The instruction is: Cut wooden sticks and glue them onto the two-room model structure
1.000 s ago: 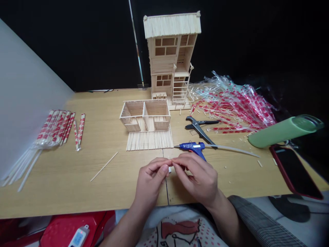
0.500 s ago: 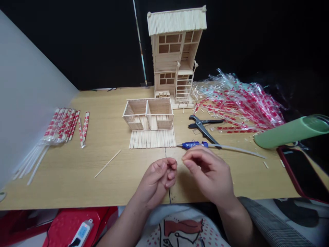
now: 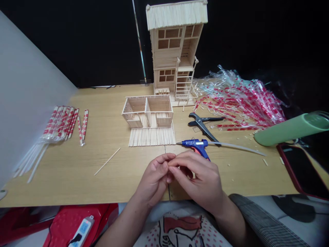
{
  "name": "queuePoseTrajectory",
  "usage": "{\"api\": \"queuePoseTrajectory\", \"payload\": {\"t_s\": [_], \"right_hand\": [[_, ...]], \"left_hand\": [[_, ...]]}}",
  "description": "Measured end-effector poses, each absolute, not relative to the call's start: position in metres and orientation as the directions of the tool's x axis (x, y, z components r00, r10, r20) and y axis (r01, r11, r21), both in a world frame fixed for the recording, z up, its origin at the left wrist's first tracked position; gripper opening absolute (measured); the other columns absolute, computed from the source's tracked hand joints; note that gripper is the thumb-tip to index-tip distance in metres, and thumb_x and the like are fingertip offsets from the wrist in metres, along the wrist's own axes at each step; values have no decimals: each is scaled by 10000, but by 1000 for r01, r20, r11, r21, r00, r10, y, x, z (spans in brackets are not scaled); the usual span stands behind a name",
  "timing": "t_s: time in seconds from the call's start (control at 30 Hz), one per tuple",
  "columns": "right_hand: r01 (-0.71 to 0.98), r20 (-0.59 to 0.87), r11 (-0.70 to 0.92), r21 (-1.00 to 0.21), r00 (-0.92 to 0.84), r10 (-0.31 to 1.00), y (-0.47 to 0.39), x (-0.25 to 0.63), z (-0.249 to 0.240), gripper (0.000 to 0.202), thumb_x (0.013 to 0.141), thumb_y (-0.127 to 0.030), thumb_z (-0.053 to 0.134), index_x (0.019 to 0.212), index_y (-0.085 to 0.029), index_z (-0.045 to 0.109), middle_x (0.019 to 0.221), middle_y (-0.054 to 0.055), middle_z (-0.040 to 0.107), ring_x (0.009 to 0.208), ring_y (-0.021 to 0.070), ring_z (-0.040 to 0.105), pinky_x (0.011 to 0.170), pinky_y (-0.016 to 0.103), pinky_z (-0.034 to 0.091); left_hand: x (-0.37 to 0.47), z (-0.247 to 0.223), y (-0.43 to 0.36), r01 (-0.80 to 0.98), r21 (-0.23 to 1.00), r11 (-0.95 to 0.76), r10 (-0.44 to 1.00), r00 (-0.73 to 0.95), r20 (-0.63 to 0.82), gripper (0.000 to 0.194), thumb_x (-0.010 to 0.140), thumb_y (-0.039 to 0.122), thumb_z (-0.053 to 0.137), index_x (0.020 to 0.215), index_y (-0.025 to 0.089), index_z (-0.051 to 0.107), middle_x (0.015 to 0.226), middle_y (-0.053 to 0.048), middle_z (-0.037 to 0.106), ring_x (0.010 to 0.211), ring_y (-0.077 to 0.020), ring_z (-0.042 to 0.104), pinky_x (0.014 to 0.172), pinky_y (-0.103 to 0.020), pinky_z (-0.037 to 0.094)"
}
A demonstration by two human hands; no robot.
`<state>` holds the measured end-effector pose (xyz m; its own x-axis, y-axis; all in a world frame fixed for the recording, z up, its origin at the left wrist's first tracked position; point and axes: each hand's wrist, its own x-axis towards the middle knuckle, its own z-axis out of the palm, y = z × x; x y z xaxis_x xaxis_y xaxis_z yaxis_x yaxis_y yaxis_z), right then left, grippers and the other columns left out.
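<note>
Your left hand (image 3: 155,178) and right hand (image 3: 202,181) meet, fingers narrowed, contents impossible to tell; the glue gun (image 3: 191,142), right of centre, lies crosswise just beyond your nearer right hand, nozzle leftward.

No text can be read with certainty. Too small or blurred to make out are the red print on the white paper stick wrappers (image 3: 60,123) at the left, the blue-lit display of the white rectangular device (image 3: 81,232) at the near left, the white label on the blue plastic glue gun (image 3: 191,143), and the black letter-like marks on the white printed shirt (image 3: 183,230) at the near edge.
</note>
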<state>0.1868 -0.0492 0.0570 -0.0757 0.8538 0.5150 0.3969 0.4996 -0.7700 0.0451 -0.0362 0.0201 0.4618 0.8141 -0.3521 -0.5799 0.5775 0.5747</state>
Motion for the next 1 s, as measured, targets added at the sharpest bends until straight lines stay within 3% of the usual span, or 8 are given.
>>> {"api": "queuePoseTrajectory", "payload": {"t_s": [0.33,0.53,0.73,1.0], "right_hand": [[520,539,512,-684,-113,835,-46,180,58,104,864,-121,524,835,-211,567,751,13,587,678,143,575,572,259,492],[524,514,436,-731,3,858,-45,190,56,100,891,-126,538,834,-205,562,748,2,556,671,135,536,586,264,464],[354,491,500,-790,-122,862,-50,192,61,123,898,-109,633,952,-211,675,848,18,667,782,144,630,664,271,517],[405,458,515,-755,-235,857,-54,194,57,101,887,-112,569,864,-197,620,761,12,606,683,136,584,561,241,474]], "left_hand": [[47,21,-40,-564,578,590,801,501,-328,336,731,341,836,954,128,700,846,-38,644,786,-125,593,753,-228,482],[43,20,-40,-578,515,633,766,564,-309,409,714,396,848,996,137,703,749,-2,574,590,-57,449,538,-160,363],[41,22,-38,-587,499,638,765,556,-325,405,676,410,872,924,154,678,740,7,553,587,-60,437,533,-167,343],[43,16,-46,-536,528,659,745,561,-361,376,656,371,886,824,136,647,722,2,573,574,-54,452,512,-165,307]]}}
